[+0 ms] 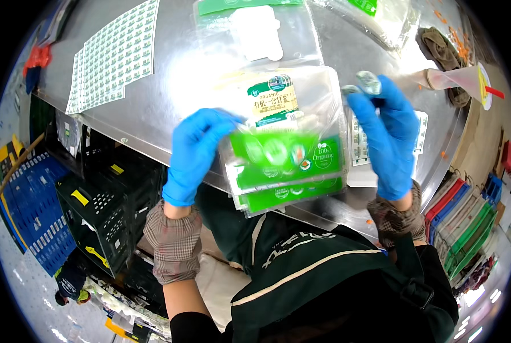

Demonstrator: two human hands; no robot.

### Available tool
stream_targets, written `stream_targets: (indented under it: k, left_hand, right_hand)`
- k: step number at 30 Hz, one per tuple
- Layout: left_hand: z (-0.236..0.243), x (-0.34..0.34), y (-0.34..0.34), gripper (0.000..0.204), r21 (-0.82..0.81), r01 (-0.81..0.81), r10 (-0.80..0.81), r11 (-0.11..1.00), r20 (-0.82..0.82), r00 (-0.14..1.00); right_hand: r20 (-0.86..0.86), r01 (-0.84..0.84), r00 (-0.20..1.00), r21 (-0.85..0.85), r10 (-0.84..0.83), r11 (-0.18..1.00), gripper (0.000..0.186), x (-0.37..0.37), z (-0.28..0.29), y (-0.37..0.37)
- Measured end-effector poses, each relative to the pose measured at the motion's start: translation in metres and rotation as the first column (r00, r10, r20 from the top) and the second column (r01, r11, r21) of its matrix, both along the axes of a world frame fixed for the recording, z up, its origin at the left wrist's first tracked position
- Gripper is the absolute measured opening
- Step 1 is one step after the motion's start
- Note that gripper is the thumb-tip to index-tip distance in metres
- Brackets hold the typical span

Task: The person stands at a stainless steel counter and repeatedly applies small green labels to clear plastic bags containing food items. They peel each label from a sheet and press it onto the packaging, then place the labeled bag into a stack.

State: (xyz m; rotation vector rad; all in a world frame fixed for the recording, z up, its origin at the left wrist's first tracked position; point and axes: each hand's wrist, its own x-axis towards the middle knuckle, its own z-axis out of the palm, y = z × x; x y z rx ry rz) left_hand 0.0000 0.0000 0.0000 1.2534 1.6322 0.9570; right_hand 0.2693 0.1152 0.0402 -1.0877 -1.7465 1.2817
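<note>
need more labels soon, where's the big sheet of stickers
In the head view the big sheet of stickers lies on the steel table at the person's far left, beyond the left hand and left of the clear bags.

Glossy clear plastic bags (284,143), smooth blue rubber gloves (195,154) — over a shiny brushed-metal table (169,97).

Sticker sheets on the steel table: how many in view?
3. Two overlapping sticker sheets at the table's far left; one sticker sheet partly hidden behind the right hand. More may lie under the bags.
</note>
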Motion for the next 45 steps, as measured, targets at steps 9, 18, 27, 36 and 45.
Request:
stream_targets:
  k: [9, 18, 27, 36, 45]
  left_hand:
    - [0.014, 0.017, -0.019, 0.019, 0.102, 0.102, -0.069, 0.989, -0.292, 0.954]
    - [-0.004, 0.007, -0.002, 0.016, 0.032, 0.256, -0.238, 0.966, -0.281, 0.930]
    - [0.003, -0.008, 0.020, 0.011, -0.056, -0.163, 0.172, 0.985, 0.231, 0.958]
    - [-0.002, 0.012, -0.008, 0.031, 0.030, 0.156, -0.146, 0.987, -0.217, 0.965]
    - [-0.008, -0.017, 0.012, 0.016, -0.177, -0.284, 0.313, 0.942, 0.164, 0.936]
  right_hand:
    - [0.643, -0.550, 0.752, 0.488, 0.147, 0.678, 0.020, -0.025, -0.039, 0.006]
    - [-0.033, 0.110, 0.994, 0.157, -0.106, 0.981, 0.011, 0.002, 0.023, 0.015]
    - [-0.168, 0.093, 0.979, -0.147, -0.117, 0.985, 0.016, 0.027, 0.050, -0.005]
    - [0.685, -0.467, 0.710, 0.287, 0.162, 0.836, 0.030, -0.027, -0.036, -0.001]
    - [0.679, -0.416, 0.721, 0.263, 0.140, 0.871, 0.011, 0.076, -0.002, 0.057]
